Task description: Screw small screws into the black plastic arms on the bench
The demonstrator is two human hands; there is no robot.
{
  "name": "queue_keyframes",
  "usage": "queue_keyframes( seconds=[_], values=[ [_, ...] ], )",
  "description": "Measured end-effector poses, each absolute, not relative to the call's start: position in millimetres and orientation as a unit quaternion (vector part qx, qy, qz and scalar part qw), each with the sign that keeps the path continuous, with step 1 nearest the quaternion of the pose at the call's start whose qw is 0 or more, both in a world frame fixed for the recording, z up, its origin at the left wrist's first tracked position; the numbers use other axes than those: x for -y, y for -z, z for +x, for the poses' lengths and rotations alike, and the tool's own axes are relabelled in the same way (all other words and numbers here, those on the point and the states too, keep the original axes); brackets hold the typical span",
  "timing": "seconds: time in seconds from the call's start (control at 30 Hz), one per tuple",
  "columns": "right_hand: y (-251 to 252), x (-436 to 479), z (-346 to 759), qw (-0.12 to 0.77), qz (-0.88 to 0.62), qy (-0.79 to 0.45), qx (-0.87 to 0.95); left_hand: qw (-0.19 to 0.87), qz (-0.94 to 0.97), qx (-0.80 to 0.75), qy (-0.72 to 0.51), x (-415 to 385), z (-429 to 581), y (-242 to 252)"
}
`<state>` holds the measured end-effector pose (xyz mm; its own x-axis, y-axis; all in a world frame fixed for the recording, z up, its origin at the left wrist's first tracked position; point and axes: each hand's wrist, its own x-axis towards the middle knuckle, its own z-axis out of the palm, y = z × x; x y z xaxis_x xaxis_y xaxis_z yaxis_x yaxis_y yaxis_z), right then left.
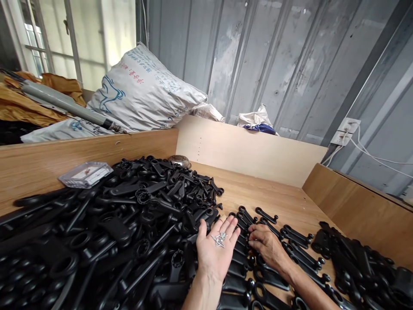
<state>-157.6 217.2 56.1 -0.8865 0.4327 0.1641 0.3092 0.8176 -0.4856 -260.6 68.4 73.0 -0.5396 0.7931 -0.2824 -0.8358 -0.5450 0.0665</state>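
Note:
My left hand point(215, 254) is palm up with its fingers stretched out, and it holds a small heap of silver screws point(219, 239) on the palm. To its right, my right hand point(266, 243) has its fingertips pinched together, low over the rows of black handles point(237, 269). What those fingertips hold, if anything, is hidden. The handles are plastic cranks with a ring at one end and a round knob at the other. Several lie side by side on the wooden tabletop point(267, 193), partly covered by my hands and forearms.
A large pile of black crank parts point(135, 211) fills the left side. On it rests a clear plastic box point(85, 174); behind stands a metal bowl point(180, 161). More black parts point(358, 262) lie at right. Wooden boards point(251, 150) edge the table. A white sack point(145, 90) leans behind.

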Motion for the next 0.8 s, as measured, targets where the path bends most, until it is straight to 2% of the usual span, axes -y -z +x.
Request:
queue_keyframes(
  seconds=[0.53,0.67,0.8],
  values=[
    [-56,-209,-159,0.116,-0.165,-0.166,0.965,0.47,-0.107,-0.097,-0.871,-70,-261,-72],
    [-64,-212,-159,0.149,-0.168,-0.18,0.958,0.477,-0.099,-0.089,-0.869,-70,-260,-71],
    [-85,-200,-167,0.221,-0.116,-0.216,0.944,0.492,-0.092,-0.074,-0.862,-70,-258,-69]
  ],
)
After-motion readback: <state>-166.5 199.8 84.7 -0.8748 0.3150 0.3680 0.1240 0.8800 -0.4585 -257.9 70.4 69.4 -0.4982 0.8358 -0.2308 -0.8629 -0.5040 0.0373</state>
